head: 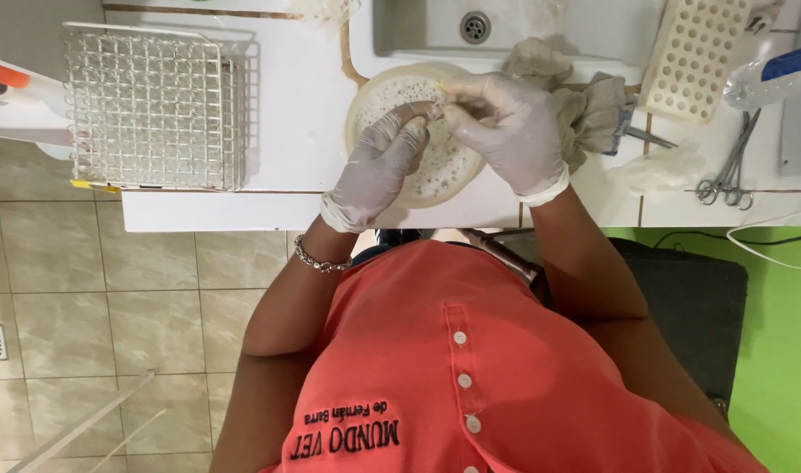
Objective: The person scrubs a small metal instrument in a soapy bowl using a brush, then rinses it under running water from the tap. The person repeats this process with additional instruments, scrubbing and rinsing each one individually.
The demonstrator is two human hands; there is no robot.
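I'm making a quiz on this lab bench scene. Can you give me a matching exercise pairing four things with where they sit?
Things:
1. wire rack
2. foamy bowl
3. scissors
4. perforated tube rack

Places:
A. under the gloved hands
B. far left of the counter
C. right of the sink, tilted
D. on the counter's right end, near its front edge

Pairs: 1-B, 2-A, 3-D, 4-C

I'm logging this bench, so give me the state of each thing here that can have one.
Basin: full of foamy water.
Left hand: gloved, fingers pinching a small clear item over the foam.
Right hand: gloved, pinching the same item.
Wire rack: upright, looks empty.
Tube rack: holes look empty.
Cloth: crumpled.
Scissors: closed, lying flat.
Sink: looks dry.
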